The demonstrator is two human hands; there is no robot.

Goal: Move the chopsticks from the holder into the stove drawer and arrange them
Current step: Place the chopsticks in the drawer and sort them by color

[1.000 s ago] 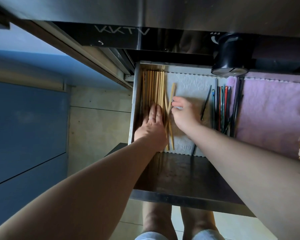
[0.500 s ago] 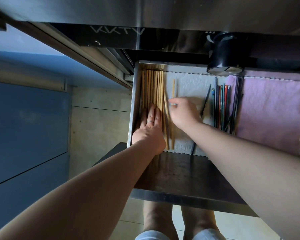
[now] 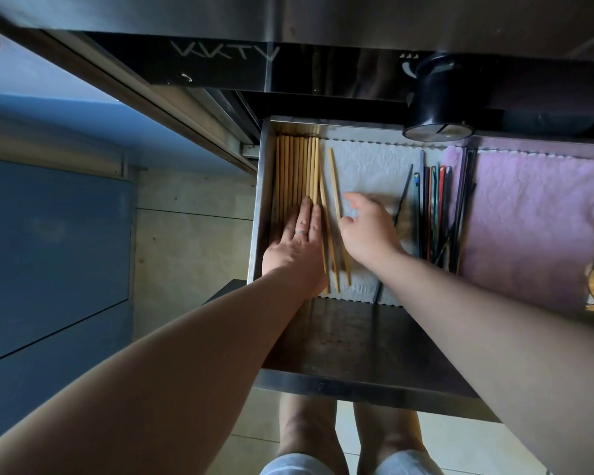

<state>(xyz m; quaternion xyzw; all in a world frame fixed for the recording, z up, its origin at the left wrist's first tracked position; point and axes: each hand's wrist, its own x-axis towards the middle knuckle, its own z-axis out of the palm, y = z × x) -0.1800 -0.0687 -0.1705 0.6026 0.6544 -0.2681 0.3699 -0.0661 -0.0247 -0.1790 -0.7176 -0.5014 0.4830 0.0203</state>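
Head view: right hand now lifted off the stray pale wooden chopsticks, fingers loose and empty, left hand pressed flat on the aligned bundle in the steel stove drawer, straightening nearly done.

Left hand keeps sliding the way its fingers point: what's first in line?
The left hand lies flat on the wooden chopsticks, fingers along them; past their tips, probably the drawer's back wall.

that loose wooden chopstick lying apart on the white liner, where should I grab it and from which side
Pinch the loose pale wooden chopstick near its middle, from above and the right. It lies flat and slightly angled on the white liner, and your right hand is already beside it.
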